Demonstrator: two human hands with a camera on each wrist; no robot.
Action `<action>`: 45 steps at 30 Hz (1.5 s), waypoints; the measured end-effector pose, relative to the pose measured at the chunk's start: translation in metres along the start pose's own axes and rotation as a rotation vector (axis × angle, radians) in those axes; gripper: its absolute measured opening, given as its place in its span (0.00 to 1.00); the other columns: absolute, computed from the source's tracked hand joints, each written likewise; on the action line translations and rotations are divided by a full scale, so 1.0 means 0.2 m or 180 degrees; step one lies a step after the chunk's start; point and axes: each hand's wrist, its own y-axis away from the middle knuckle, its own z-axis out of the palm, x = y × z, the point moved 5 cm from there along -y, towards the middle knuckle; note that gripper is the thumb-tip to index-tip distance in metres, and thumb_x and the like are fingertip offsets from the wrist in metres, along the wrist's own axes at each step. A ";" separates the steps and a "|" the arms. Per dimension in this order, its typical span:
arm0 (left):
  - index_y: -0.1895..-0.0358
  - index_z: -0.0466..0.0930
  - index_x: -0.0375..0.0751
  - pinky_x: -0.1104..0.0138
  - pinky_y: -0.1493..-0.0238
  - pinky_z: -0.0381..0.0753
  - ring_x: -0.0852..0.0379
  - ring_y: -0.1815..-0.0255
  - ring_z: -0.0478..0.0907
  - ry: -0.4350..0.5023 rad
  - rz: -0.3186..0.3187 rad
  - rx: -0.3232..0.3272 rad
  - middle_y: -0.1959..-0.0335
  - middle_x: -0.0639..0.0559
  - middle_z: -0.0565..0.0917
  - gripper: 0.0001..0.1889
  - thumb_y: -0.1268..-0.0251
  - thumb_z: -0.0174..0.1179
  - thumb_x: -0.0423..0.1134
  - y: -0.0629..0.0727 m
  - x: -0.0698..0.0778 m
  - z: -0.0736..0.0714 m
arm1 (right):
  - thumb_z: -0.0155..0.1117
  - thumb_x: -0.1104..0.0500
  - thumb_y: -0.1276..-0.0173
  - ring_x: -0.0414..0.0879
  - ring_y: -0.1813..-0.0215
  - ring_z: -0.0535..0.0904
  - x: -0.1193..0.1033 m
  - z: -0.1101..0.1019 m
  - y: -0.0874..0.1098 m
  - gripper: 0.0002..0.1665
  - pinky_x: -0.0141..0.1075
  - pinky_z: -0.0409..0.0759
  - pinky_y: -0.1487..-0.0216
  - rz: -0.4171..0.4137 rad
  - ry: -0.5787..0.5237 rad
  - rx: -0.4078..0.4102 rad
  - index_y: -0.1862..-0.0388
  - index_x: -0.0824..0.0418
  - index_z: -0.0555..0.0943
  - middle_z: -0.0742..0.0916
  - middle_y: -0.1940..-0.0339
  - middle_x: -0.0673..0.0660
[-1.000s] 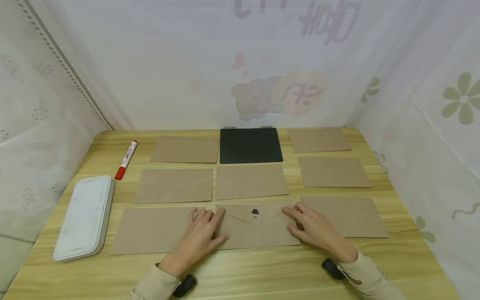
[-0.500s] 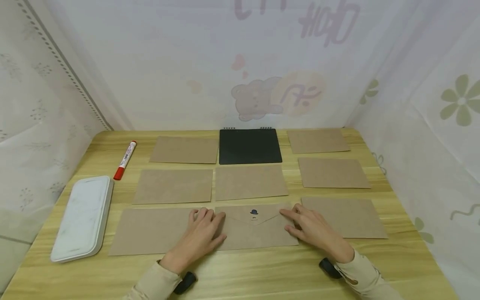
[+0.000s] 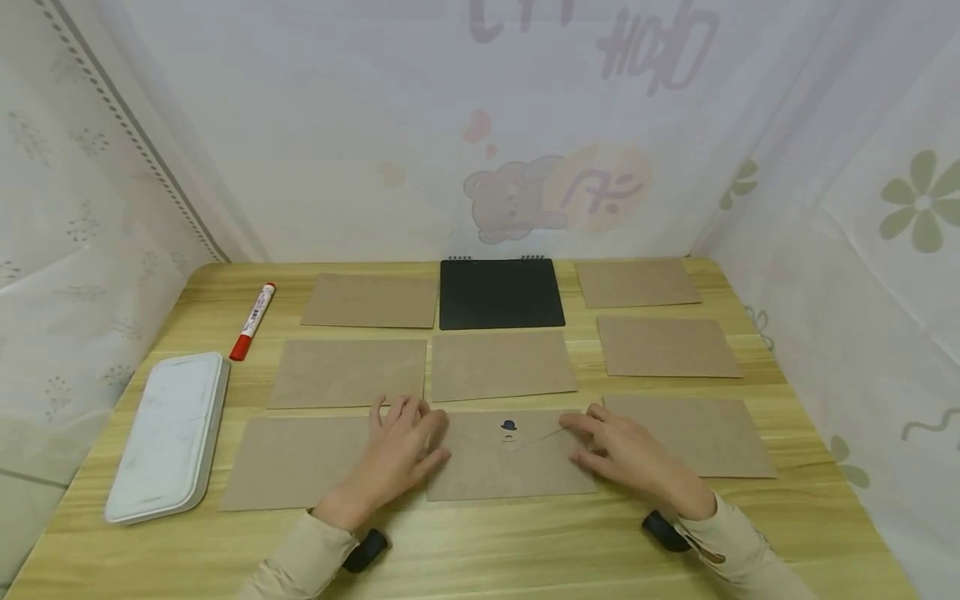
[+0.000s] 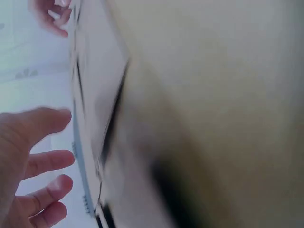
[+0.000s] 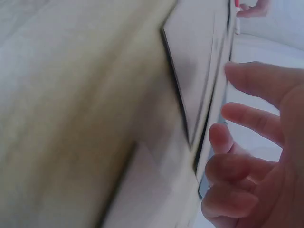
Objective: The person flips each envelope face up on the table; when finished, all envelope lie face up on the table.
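Note:
A brown kraft envelope [image 3: 510,475] with a small printed hat and moustache lies at the near middle of the table, its pointed flap folded down. My left hand [image 3: 393,462] is over its left edge, index finger and thumb by the upper left corner, the other fingers loosely bent. In the left wrist view the left thumb [image 4: 47,123] stands apart from the other fingers, nothing between them. My right hand [image 3: 633,454] is at the envelope's right edge, with the index fingertip on the right end of the flap and the thumb lower down.
Several more brown envelopes lie in rows, including one at near left [image 3: 292,462] and one at near right [image 3: 697,437]. A black spiral-bound pad [image 3: 501,293] lies at the back. At left are a red-capped marker [image 3: 253,321] and a white case [image 3: 167,437].
The flap lies flatter against the envelope than a second ago. My left hand has shifted slightly up and away from the envelope's left corner. The right hand stays at the right edge.

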 end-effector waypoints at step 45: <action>0.54 0.84 0.39 0.43 0.46 0.51 0.48 0.53 0.64 0.0327 -0.0105 -0.0708 0.45 0.43 0.78 0.18 0.46 0.67 0.45 -0.32 -0.22 0.06 | 0.60 0.64 0.34 0.40 0.78 0.76 0.25 -0.15 -0.32 0.11 0.35 0.74 0.74 -0.0532 0.0104 0.0669 0.56 0.62 0.70 0.85 0.63 0.53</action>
